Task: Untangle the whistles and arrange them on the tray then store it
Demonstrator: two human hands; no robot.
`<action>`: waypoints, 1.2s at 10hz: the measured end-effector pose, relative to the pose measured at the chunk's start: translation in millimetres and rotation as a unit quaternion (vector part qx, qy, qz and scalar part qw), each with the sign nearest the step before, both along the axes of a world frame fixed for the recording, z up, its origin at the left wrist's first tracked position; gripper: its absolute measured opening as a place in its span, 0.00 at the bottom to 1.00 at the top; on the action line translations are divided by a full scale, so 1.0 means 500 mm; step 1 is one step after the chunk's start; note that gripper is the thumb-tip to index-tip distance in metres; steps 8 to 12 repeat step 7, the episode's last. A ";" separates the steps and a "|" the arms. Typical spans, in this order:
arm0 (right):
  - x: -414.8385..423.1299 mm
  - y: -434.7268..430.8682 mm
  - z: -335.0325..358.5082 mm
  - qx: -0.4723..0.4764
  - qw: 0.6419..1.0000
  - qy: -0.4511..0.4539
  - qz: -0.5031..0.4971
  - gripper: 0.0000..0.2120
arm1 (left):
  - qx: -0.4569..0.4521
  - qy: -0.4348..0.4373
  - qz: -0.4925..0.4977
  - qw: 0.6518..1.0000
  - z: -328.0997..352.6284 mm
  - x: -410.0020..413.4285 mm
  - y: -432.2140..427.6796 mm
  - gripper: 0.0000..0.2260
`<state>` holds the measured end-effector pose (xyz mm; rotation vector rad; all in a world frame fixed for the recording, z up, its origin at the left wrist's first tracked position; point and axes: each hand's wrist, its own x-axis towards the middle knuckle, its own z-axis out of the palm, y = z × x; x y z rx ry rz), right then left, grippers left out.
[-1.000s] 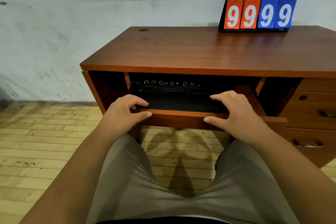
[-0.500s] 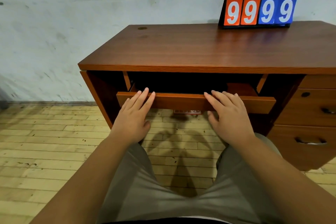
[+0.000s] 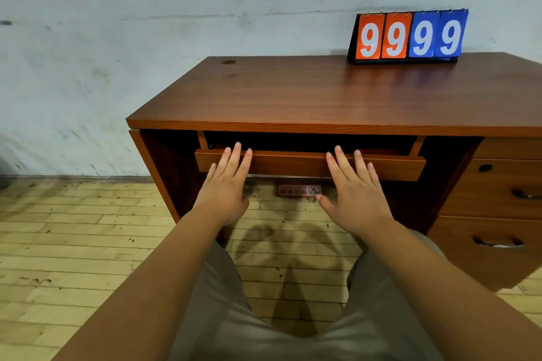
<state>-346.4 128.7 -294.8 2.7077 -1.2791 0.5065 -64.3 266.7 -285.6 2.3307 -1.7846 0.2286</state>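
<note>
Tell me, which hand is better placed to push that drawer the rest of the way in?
Right, narrowly. Both the left hand and right hand lie flat, fingers straight, on the drawer front, but the right sits nearer its middle, so it would likely push straighter.

Beyond my fingers [image 3: 341, 161], up right, stands a scoreboard [image 3: 407, 36] reading 9999. Below them lies a red floor sticker [image 3: 299, 190].
</note>
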 end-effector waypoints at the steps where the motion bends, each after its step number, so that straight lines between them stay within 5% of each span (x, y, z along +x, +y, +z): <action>1: 0.002 -0.006 0.008 0.014 1.000 0.006 0.003 0.46 | 0.011 0.012 -0.003 1.000 0.006 0.000 -0.006 0.48; 3: -0.002 0.023 0.089 0.066 0.996 -0.029 0.056 0.34 | 0.013 0.086 -0.042 0.995 0.074 -0.005 0.003 0.38; 5: 0.010 0.037 0.274 0.167 0.964 -0.184 0.098 0.13 | -0.103 0.190 -0.054 0.975 0.227 -0.047 0.016 0.12; 6: 0.015 0.015 0.381 0.197 0.949 -0.231 0.089 0.06 | -0.154 0.249 -0.035 0.955 0.320 -0.058 0.005 0.07; 7: 0.026 -0.028 0.462 0.303 0.895 -0.313 0.095 0.06 | -0.180 0.329 -0.036 0.926 0.396 -0.059 -0.036 0.09; 12: 0.026 -0.028 0.462 0.303 0.895 -0.313 0.095 0.06 | -0.180 0.329 -0.036 0.926 0.396 -0.059 -0.036 0.09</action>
